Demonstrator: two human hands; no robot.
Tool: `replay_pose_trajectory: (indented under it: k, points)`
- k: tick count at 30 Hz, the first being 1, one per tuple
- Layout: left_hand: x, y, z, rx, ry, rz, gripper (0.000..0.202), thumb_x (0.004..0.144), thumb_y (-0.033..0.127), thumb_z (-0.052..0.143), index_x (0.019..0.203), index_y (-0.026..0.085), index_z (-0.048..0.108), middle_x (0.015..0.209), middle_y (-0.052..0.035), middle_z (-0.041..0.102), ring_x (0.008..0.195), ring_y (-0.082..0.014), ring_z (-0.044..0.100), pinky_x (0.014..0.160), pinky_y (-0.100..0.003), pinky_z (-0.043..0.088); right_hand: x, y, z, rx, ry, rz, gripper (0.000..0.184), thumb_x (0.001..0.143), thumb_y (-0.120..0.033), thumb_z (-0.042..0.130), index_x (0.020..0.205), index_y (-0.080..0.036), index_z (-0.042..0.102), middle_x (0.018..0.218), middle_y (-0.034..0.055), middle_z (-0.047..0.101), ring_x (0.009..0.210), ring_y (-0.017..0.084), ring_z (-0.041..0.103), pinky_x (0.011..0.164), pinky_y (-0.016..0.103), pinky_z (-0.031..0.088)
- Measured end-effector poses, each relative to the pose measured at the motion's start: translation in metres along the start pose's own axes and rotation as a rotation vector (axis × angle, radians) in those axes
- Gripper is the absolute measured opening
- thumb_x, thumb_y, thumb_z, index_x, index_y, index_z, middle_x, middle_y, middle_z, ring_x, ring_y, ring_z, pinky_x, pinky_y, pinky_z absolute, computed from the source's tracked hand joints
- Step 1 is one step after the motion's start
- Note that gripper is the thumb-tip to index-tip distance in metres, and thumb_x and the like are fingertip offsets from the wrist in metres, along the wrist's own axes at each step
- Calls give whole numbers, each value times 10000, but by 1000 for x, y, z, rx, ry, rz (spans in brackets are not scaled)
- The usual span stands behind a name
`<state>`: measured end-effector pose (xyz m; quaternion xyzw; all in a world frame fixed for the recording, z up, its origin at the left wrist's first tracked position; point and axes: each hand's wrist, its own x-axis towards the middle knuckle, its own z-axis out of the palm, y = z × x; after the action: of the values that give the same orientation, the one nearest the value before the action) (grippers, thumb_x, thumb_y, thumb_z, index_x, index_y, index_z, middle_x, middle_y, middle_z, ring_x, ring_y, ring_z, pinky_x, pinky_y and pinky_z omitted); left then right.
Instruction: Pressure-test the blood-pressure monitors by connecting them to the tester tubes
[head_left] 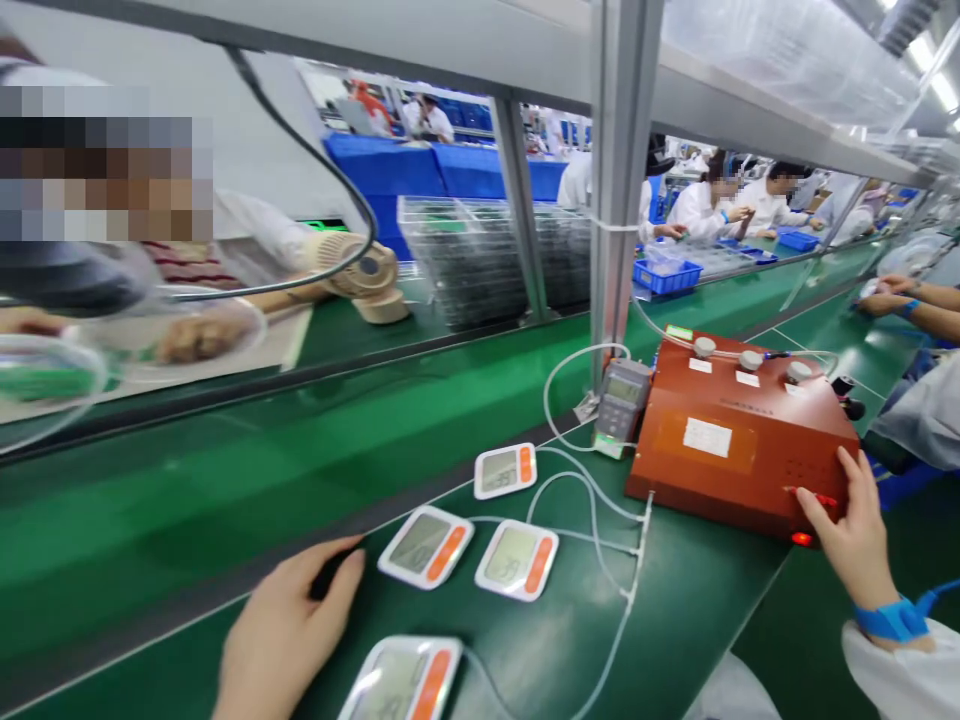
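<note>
1. Step in hand, as I read it: testing monitors hooked by tubes (592, 500) to the red box (739, 440).
2. R hand (851, 535) at box's near right corner, fingers spread open on the front w/ a fingertip at the red switch (814, 497); grips nothing. Lit red lamp (801, 538) just below.
3. L hand (289, 625) flat on table near its front edge, fingers on a dark thing (330, 570); can't tell if it's gripped.
4. Four monitors on table btwn the hands: far (505, 470), mid-left (426, 546), mid-right (517, 560), nearest (401, 680) at front edge. Screens show digits, too blurred to read.
5. Grey meter (621, 405) stands left of box.
6. Next move likely calls for a firm switch press, then checking screens vs meter.
</note>
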<state>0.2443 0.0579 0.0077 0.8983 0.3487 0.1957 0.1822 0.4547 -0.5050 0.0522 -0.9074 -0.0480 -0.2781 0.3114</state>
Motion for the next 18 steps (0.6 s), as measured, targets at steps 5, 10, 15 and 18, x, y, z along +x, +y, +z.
replay_pose_trajectory:
  k: [5, 10, 15, 18]
  points:
    - [-3, 4, -1, -59, -7, 13, 428, 788, 535, 421, 906, 221, 687, 997, -93, 721, 888, -293, 667, 760, -415, 550, 2, 2, -2, -7, 0, 43, 968, 712, -766, 594, 1486, -209, 427, 1509, 141, 406, 1426, 378, 328, 1175, 529, 263]
    - [-5, -3, 4, -55, 12, 54, 438, 812, 525, 434, 931, 201, 703, 1005, -110, 710, 929, -296, 650, 797, -405, 530, 4, -10, -7, -42, -9, 99, 969, 686, -773, 592, 1480, -239, 439, 1523, 135, 400, 1422, 370, 342, 1180, 511, 271]
    - [-8, -6, 7, -78, 17, 44, 433, 831, 520, 442, 965, 201, 702, 1042, -104, 703, 952, -293, 638, 780, -391, 522, 3, -15, -9, -62, 2, 163, 1034, 628, -792, 603, 1486, -242, 431, 1525, 118, 409, 1350, 421, 432, 1160, 537, 307]
    - [-9, -5, 6, -87, 8, 45, 427, 838, 511, 443, 969, 195, 699, 1042, -106, 703, 972, -297, 633, 831, -406, 512, 2, -5, -11, -104, -1, 213, 1096, 619, -782, 611, 1521, -207, 370, 1514, 139, 423, 1308, 464, 466, 1117, 577, 358]
